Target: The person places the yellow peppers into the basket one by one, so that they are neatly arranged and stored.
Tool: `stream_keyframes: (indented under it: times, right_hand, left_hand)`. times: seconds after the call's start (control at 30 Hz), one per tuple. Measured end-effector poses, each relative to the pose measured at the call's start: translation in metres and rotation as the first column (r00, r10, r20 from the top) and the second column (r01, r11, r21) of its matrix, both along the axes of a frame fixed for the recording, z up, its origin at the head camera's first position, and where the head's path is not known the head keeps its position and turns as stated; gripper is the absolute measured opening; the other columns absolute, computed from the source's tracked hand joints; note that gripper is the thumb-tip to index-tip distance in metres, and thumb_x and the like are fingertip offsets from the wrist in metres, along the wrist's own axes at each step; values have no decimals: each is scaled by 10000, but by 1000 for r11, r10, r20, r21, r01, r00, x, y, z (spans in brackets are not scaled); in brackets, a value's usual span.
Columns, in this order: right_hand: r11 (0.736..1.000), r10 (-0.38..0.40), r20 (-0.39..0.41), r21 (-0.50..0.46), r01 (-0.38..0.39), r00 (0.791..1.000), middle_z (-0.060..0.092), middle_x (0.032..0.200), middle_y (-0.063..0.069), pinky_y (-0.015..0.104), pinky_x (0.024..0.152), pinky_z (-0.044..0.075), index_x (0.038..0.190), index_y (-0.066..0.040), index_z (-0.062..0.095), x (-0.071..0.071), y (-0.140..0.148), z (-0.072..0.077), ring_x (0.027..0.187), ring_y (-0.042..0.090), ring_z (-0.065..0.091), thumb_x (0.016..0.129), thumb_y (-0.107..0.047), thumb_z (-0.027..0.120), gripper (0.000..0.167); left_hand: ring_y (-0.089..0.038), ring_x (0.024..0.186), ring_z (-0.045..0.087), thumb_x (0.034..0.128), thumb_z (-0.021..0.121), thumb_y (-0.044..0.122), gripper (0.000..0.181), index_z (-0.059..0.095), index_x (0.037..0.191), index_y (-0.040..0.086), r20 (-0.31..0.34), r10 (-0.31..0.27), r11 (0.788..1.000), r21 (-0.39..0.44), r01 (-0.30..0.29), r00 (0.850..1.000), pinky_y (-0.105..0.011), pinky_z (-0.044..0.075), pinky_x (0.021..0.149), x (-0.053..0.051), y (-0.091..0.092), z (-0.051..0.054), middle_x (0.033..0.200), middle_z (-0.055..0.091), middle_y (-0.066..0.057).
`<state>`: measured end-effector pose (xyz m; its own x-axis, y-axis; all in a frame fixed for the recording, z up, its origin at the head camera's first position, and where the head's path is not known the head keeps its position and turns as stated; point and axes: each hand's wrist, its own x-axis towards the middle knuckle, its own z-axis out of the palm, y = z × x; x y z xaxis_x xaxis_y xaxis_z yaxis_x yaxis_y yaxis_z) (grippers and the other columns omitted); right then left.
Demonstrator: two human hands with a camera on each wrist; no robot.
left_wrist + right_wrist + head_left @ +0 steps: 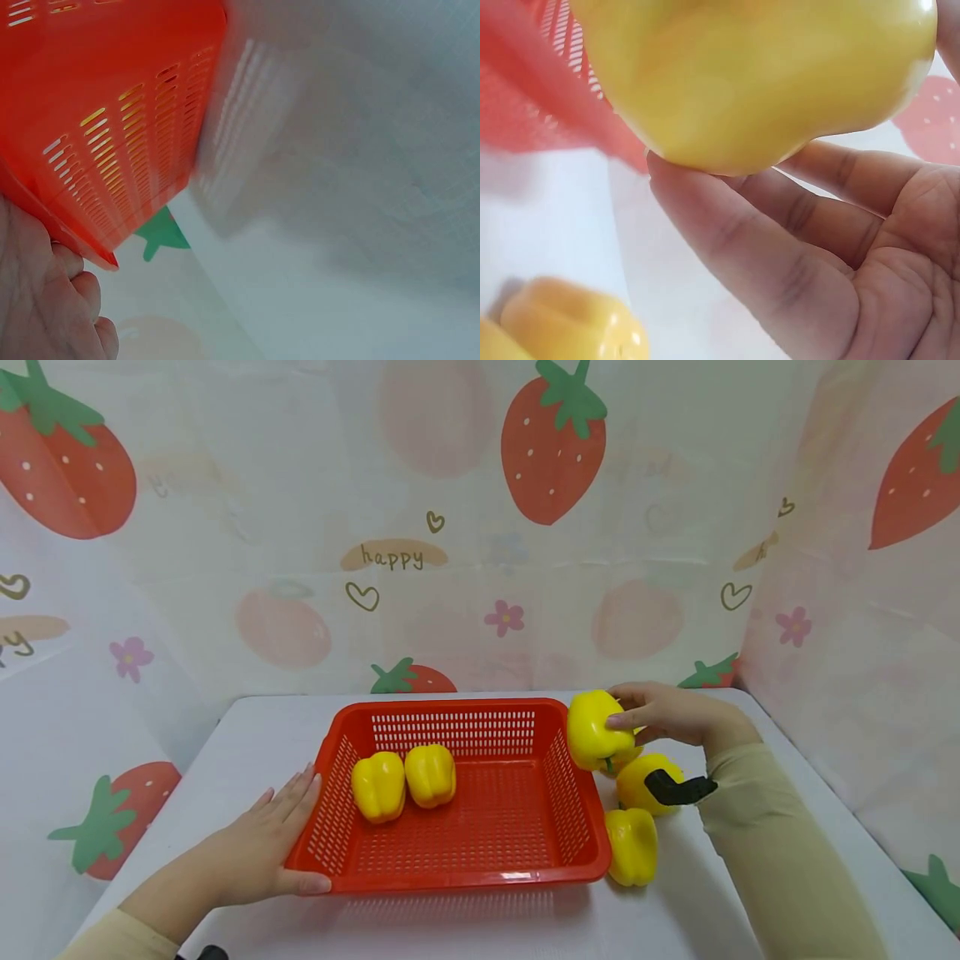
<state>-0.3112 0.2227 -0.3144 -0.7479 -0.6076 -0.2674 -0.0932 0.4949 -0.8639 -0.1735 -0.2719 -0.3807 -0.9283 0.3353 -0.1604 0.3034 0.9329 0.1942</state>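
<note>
With fingers and thumb, my right hand (667, 714) grips a yellow bell pepper (596, 731) at the right rim of the red basket (450, 881). In the right wrist view that pepper (757, 82) fills the top, the thumb pressed to its underside. Flat along the basket's left side lies my left hand (258, 843), fingers extended on the rim and thumb at the front corner. Inside the basket, towards the left, sit two yellow bell peppers, one on the left (378, 787) and one beside it (431, 775). The left wrist view shows the basket's slotted outer wall (112, 150).
Right of the basket on the white table (705, 860) lie more yellow bell peppers, a front one (632, 847) and one behind it (641, 783). Another is partly hidden beneath the held pepper. A strawberry-printed cloth (465, 635) hangs behind the table.
</note>
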Motion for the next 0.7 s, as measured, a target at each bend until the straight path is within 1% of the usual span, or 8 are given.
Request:
stream_keyframes:
  times: [0.1,0.27,0.4,0.57,0.7]
  right_hand:
    - [1000,16,1,-10,-16,1000,561,1134,159,422,875,484,1264,-53,450,-5,-11,0,1002,305,569,891,-293,594,467]
    - [1000,14,18,-6,-14,1000,571,1135,143,414,881,481,1243,-80,480,-11,-33,-2,1015,298,566,849,-313,647,487]
    - [999,36,23,-17,-36,999,584,1123,133,414,870,484,1228,-96,497,-14,-53,-4,1022,295,564,834,-316,664,481]
    - [997,70,46,-38,-69,996,583,1125,132,404,864,491,1255,-104,489,-20,-74,-8,1003,297,575,845,-314,652,488]
    - [994,90,83,-70,-84,992,576,1122,146,393,859,498,1255,-76,485,-25,-85,-12,980,298,591,863,-283,636,468]
  left_hand:
    - [-357,1371,125,600,541,792,1245,58,1466,39,0,1,1000,0,-1,1000,-591,125,1060,0,0,0,1520,71,-169]
    - [-353,1374,119,601,541,792,1244,57,1466,42,0,2,1000,0,-2,1000,-589,123,1061,0,-1,0,1522,67,-166]
    - [-348,1375,118,599,533,801,1245,59,1467,44,-4,0,1000,-3,0,1000,-586,125,1064,1,-2,0,1523,62,-160]
    - [-349,1374,122,599,530,802,1246,62,1466,40,-4,-3,1000,-3,3,1000,-585,128,1064,1,-1,0,1522,68,-163]
    - [-347,1375,124,599,527,804,1243,71,1465,38,-6,-6,1000,-4,6,1000,-584,129,1064,0,-1,0,1522,73,-162]
